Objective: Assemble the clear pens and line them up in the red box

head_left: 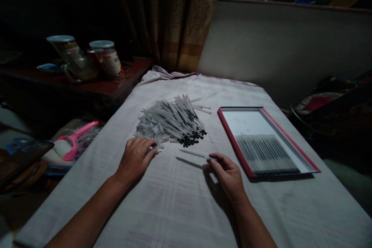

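My right hand (228,174) pinches a slim clear pen (194,154) near its dark end. The pen points left, just above the cloth, with its shadow below. At the near left edge of a pile, my left hand (136,159) has thumb and forefinger closed around a small clear pen cap (158,147), partly hidden by the fingers. The pile holds many loose pens (174,118) with dark ends toward me, and clear caps (145,126) lie heaped on its left side. To the right, a red-edged shallow box (236,147) contains a neat row of pens (266,155).
A pale cloth (174,209) covers the work surface. On a dark red side table (116,89) at left stand lidded jars (110,60) and a glass mug (78,69). A pink-handled object (77,135) lies below on the left. A curtain (174,19) hangs behind.
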